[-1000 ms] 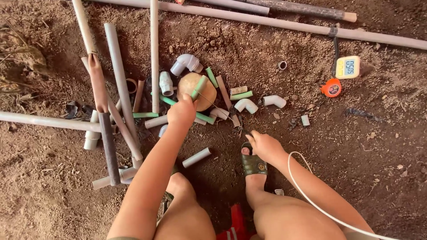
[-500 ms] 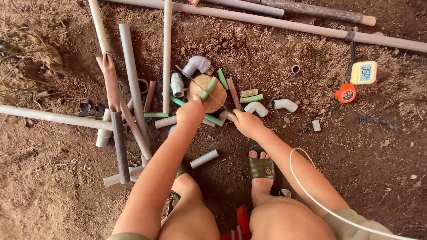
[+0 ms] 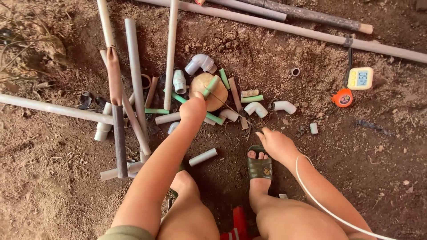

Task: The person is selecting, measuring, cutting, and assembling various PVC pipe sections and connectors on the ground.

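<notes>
My left hand [image 3: 194, 108] presses a short green pipe piece [image 3: 212, 84] onto a round tan wooden block [image 3: 219, 98] lying on the dirt. A thin dark blade [image 3: 233, 111] is gripped in my right hand [image 3: 275, 143]; it runs diagonally from that hand up to the green piece. The right hand hovers just above my right foot in a green sandal [image 3: 260, 165]. More short green pipe pieces [image 3: 251, 98] and white elbow fittings [image 3: 255, 109] lie around the block.
Long grey pipes [image 3: 133, 75] lie to the left, and others [image 3: 311, 35] run across the top. A grey elbow [image 3: 200, 63], an orange tape measure [image 3: 343, 98] and a yellow-edged timer [image 3: 360, 78] sit nearby. A white pipe stub [image 3: 203, 157] lies by my knee.
My right hand went in toward the block, then pulled back toward my foot, drawing the blade along the green piece. The left hand stayed on the block.
</notes>
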